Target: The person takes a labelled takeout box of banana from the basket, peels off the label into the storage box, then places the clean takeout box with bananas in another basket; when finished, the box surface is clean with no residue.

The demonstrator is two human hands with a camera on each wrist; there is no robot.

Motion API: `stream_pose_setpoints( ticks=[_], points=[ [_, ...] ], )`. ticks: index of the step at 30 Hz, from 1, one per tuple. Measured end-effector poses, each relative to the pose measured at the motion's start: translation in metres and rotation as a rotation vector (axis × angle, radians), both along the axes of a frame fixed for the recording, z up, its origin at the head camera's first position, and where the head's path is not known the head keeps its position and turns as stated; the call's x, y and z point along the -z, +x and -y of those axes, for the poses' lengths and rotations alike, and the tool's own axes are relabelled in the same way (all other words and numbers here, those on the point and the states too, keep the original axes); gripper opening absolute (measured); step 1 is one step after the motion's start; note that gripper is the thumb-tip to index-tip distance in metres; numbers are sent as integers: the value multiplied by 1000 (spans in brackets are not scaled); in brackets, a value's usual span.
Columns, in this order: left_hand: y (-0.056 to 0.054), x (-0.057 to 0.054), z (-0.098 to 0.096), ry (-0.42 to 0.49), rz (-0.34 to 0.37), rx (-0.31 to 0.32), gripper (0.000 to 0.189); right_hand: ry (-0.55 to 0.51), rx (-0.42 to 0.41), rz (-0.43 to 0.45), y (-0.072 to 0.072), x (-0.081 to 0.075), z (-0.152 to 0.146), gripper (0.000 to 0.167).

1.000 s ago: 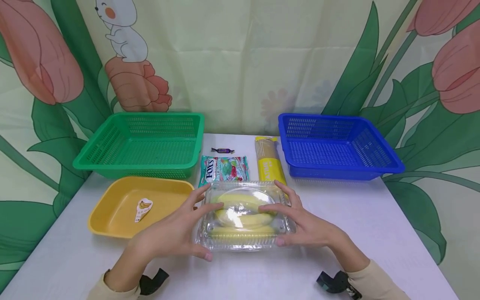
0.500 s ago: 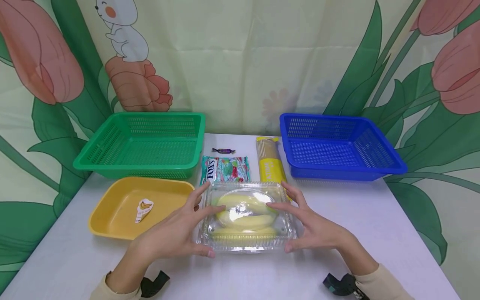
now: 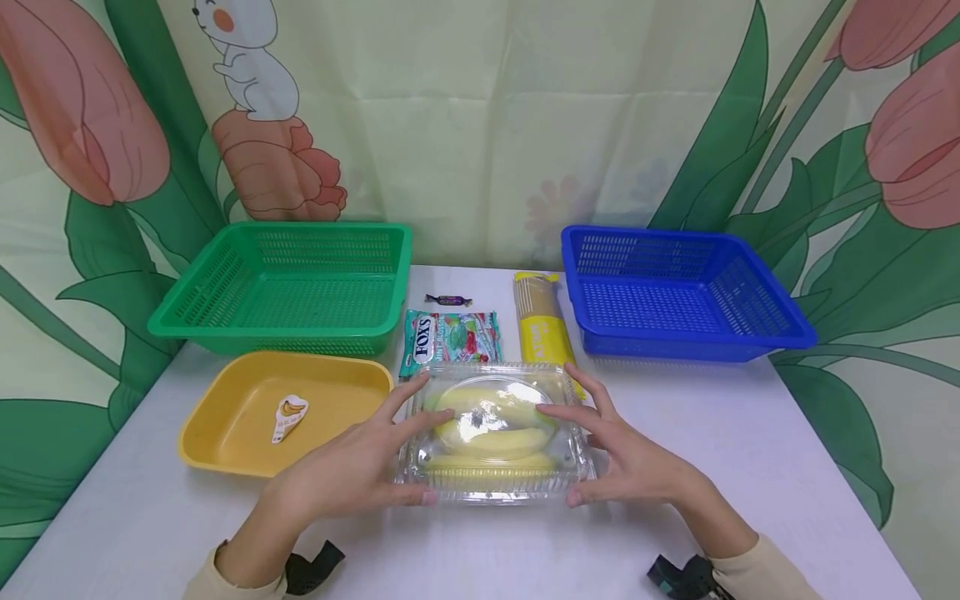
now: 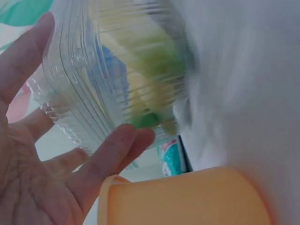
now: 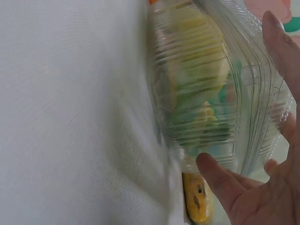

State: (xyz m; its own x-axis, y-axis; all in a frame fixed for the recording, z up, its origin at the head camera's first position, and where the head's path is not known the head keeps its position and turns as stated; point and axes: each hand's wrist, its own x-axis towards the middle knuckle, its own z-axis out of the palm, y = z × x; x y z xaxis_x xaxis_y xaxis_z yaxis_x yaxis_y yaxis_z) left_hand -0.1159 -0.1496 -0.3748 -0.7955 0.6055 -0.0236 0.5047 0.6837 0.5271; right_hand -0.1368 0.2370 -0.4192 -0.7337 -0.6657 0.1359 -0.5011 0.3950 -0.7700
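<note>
A clear plastic clamshell box (image 3: 491,479) with yellow bananas (image 3: 495,442) inside stands lid-down on the white table in the head view. At its left side is my left hand (image 3: 352,462), fingers spread, index fingertip over the lid and thumb by the front edge. My right hand (image 3: 626,454) is spread likewise at the right side. In the left wrist view, fingertips (image 4: 124,133) lie against or very near the ribbed wall of the box. The right wrist view has a fingertip (image 5: 206,161) close to the opposite wall; exact contact is hard to tell.
Behind the box lie a teal FOX'S candy bag (image 3: 452,337), a purple wrapped candy (image 3: 448,300) and a yellow noodle-like packet (image 3: 542,321). A green basket (image 3: 277,342) and yellow basin (image 3: 217,454) with a banana-picture tag (image 3: 288,417) stand left; a blue basket (image 3: 690,346) stands right.
My right hand has shifted right, its fingers drawing off the lid toward the box's edge. My left hand has moved only slightly. The box has stayed nearly in place.
</note>
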Motion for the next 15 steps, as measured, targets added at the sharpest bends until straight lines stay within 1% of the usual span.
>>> stream_pose_setpoints(
  ticks=[1, 3, 6, 8, 11, 13, 15],
  points=[
    [0, 1, 0, 8, -1, 1, 84, -7, -1, 3, 0, 1, 0, 99],
    [1, 2, 1, 23, -24, 6, 85, -13, 10, 7, 2, 0, 0, 99],
    [2, 5, 3, 45, -45, -5, 84, -15, 35, -3, 3, 0, 0, 97],
    [3, 6, 4, 70, -33, -20, 83, -20, 49, -16, 4, 0, 1, 96],
    [4, 5, 7, 132, 21, -41, 79, -37, 60, -37, 4, 1, 0, 96],
    [3, 4, 8, 182, 49, -46, 78, -51, 69, -53, 5, -2, 1, 97],
    [2, 2, 9, 231, 53, -48, 78, -60, 78, -73, 4, -6, 2, 97]
  ],
)
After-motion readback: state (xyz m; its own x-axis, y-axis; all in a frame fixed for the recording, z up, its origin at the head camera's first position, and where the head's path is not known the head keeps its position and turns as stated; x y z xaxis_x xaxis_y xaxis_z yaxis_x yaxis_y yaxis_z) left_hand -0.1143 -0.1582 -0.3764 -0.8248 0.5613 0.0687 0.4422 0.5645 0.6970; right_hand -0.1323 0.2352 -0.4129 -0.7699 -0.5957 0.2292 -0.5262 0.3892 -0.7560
